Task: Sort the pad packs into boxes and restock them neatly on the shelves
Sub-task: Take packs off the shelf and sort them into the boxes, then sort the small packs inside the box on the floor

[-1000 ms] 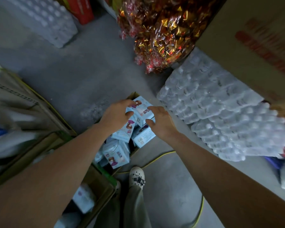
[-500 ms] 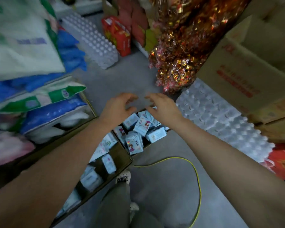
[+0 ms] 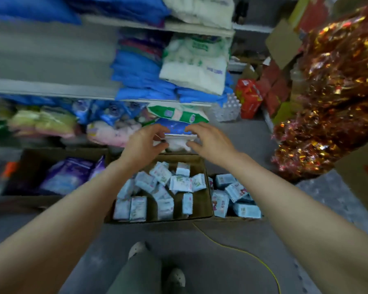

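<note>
Several light blue pad packs (image 3: 160,187) lie jumbled in a brown cardboard box (image 3: 206,200) on the floor. A second box (image 3: 210,177) to its right holds more blue packs (image 3: 234,194). My left hand (image 3: 143,143) and my right hand (image 3: 209,141) hover above the far edge of the middle box, fingers curled and apart, with nothing in them. Both hands are close to a blue and white pack (image 3: 177,134) on the lowest shelf level, but do not grip it.
Grey shelves (image 3: 51,88) carry blue, white and green bagged goods. A box (image 3: 26,158) at left holds purple packs. Gold and red foil bags (image 3: 331,102) hang at right. A yellow cable (image 3: 242,251) crosses the floor by my shoes (image 3: 176,276).
My hands let go of the blue packs into the right box, then rose and swung left toward the lowest shelf. The view turned from the floor to the shelves.
</note>
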The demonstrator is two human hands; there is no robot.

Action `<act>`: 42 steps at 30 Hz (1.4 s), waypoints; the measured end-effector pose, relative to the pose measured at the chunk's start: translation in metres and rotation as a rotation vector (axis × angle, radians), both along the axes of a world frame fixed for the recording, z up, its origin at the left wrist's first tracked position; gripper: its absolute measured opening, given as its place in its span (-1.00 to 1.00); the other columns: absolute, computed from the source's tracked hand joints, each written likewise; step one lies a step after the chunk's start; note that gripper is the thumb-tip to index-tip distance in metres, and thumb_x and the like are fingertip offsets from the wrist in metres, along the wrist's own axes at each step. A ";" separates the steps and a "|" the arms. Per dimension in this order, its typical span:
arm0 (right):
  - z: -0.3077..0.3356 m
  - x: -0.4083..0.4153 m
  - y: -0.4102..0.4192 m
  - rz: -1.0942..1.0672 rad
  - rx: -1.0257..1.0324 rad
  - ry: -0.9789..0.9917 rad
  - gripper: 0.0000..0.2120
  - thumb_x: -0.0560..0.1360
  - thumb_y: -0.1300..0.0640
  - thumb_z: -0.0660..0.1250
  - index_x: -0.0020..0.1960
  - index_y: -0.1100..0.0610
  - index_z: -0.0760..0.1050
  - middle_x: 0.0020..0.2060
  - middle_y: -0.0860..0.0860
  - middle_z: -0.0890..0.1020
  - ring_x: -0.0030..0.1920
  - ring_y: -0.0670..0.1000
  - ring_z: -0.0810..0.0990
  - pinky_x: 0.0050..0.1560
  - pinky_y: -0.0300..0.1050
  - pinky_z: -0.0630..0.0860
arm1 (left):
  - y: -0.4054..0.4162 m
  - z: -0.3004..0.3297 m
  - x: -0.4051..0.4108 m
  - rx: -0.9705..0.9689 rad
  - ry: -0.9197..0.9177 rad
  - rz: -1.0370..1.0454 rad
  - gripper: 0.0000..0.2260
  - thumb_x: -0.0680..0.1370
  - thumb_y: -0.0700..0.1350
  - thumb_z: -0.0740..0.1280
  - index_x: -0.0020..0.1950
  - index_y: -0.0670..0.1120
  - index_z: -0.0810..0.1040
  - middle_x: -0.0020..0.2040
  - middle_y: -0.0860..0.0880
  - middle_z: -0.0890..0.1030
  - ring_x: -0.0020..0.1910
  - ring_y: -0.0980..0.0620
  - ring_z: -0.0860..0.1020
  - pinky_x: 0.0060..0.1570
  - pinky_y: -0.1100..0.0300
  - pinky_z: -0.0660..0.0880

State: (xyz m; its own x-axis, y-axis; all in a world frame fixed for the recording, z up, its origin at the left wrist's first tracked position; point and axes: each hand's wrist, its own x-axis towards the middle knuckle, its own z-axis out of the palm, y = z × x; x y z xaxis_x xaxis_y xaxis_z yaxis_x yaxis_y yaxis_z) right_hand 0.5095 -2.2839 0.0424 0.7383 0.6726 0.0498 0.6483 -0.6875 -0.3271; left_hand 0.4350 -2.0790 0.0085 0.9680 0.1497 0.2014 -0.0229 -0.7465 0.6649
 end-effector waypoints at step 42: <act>0.041 -0.270 0.979 1.094 0.062 -0.107 -0.62 0.50 0.01 0.40 0.30 -0.02 0.48 0.12 0.03 0.58 0.18 0.08 0.53 0.15 0.04 0.48 | 0.798 0.038 -0.416 0.046 -0.038 1.154 -0.70 0.39 -0.19 0.50 0.09 -0.01 0.60 -0.09 0.02 0.62 -0.14 0.01 0.61 -0.01 0.04 0.56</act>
